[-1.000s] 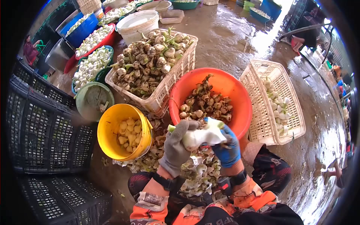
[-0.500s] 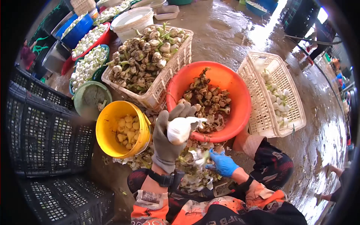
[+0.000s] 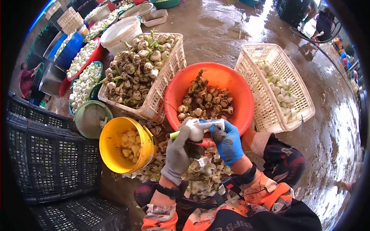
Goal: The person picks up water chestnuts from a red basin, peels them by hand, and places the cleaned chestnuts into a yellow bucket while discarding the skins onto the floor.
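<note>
A white, peeled-looking garlic bulb (image 3: pixel 196 131) is held between both hands, over the near rim of the orange-red basin (image 3: pixel 248 115). My left hand (image 3: pixel 177 154), in a grey glove, is closed around the bulb's left side. A pale green stalk end (image 3: pixel 174 135) pokes out beside its fingers. My right hand (image 3: pixel 229 144), in a blue glove with grey at the thumb, pinches the bulb's whitish stem or skin on the right. Inside the basin lie brown, dirty garlic bulbs (image 3: pixel 208 100). Loose peelings (image 3: pixel 208 173) cover the ground below the hands.
A yellow bucket (image 3: pixel 106 156) with pale cloves stands left, beside black crates (image 3: pixel 50 154). A cream crate (image 3: pixel 169 77) heaped with unpeeled garlic is behind it. Another cream crate (image 3: pixel 246 73) at right holds white bulbs. Full tubs line the far left; the floor (image 3: pixel 216 27) is wet.
My right hand has risen from the peelings to the bulb and taken hold of its stem end. The light scrap it held low down has left it. The bulb has shifted slightly right.
</note>
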Demonstrator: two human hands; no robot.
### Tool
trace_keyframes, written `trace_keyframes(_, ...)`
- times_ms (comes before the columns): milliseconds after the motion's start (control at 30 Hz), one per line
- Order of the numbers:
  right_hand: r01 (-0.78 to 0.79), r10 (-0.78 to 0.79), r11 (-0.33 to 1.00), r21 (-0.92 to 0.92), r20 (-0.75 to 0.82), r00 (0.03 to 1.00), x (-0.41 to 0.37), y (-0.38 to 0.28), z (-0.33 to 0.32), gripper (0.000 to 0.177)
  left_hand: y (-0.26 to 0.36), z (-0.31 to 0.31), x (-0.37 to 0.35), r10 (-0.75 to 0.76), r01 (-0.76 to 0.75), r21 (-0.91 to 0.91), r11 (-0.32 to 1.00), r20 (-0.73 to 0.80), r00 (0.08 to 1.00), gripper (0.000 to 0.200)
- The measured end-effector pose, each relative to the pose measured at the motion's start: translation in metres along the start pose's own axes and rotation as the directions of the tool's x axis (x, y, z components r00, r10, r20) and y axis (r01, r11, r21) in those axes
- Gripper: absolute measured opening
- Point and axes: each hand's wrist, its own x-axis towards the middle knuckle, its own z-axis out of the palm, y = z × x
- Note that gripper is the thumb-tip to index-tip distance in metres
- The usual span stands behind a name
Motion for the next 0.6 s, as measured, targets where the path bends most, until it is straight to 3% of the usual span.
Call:
trace_keyframes(67, 0.008, -0.031, 0.963, 0.268, 0.082, 0.996, 0.002, -0.003, -0.001, 0.021, -0.001, 0.009, 0.000, 0.035, -0.037, -0.081, 0.996, -0.024, 0.999, 0.052)
trace_keyframes(100, 0.003, -0.027, 0.963, 0.270, 0.085, 0.996, 0.002, -0.006, -0.007, 0.021, 0.002, 0.014, -0.001, 0.071, -0.078, -0.164, 0.983, -0.049, 0.996, 0.056)
trace_keyframes(167, -0.005, -0.058, 0.847, 0.532, 0.102, 0.993, 0.005, -0.013, -0.027, 0.025, -0.002, 0.007, 0.000, 0.064, -0.080, -0.213, 0.974, -0.079, 0.995, 0.057)
trace_keyframes(200, 0.063, -0.077, 0.844, 0.533, 0.005, 0.997, 0.009, -0.012, -0.038, 0.032, -0.002, 0.005, -0.002, 0.091, -0.097, -0.282, 0.954, -0.032, 0.995, 0.058)
trace_keyframes(267, 0.049, -0.049, 0.815, 0.578, -0.016, 0.999, 0.008, -0.018, -0.065, 0.035, -0.003, -0.002, -0.003, 0.145, -0.120, -0.464, 0.877, 0.017, 0.989, 0.055)
trace_keyframes(333, 0.026, -0.007, 0.829, 0.558, -0.036, 0.999, -0.002, -0.009, -0.089, 0.035, 0.005, -0.010, -0.004, 0.165, -0.134, -0.516, 0.846, 0.015, 0.986, 0.054)
trace_keyframes(367, -0.021, -0.013, 0.918, 0.397, 0.082, 0.997, -0.003, 0.010, -0.101, 0.036, 0.008, -0.012, -0.004, 0.188, -0.149, -0.566, 0.810, 0.011, 0.982, 0.052)
trace_keyframes(400, -0.156, 0.153, 0.961, -0.227, -0.028, 0.988, -0.014, 0.034, -0.105, 0.041, 0.008, -0.013, -0.004, 0.241, -0.202, -0.485, 0.851, 0.019, 0.970, 0.050)
trace_keyframes(433, -0.342, 0.414, 0.644, -0.684, -0.065, 0.908, -0.029, 0.043, -0.095, 0.048, 0.007, -0.011, -0.004, 0.232, -0.190, -0.489, 0.851, 0.027, 0.972, 0.050)
trace_keyframes(467, 0.365, 0.344, 0.118, -0.923, 0.383, 0.857, -0.043, 0.080, -0.121, 0.060, 0.007, -0.008, -0.003, 0.200, -0.172, -0.468, 0.867, 0.010, 0.980, 0.052)
trace_keyframes(500, 0.169, 0.661, 0.022, -0.985, 0.141, 0.737, -0.043, 0.043, -0.076, 0.066, 0.006, -0.004, -0.002, 0.168, -0.154, -0.446, 0.882, -0.008, 0.986, 0.055)
trace_keyframes(567, -0.108, 0.484, 0.567, -0.816, 0.224, 0.846, -0.037, 0.038, -0.070, 0.082, 0.001, 0.002, -0.002, 0.193, -0.177, -0.370, 0.912, 0.005, 0.981, 0.050)
trace_keyframes(600, -0.091, 0.311, 0.776, -0.624, 0.253, 0.916, -0.029, 0.031, -0.064, 0.086, -0.003, 0.001, 0.001, 0.149, -0.153, -0.174, 0.973, -0.039, 0.988, 0.047)
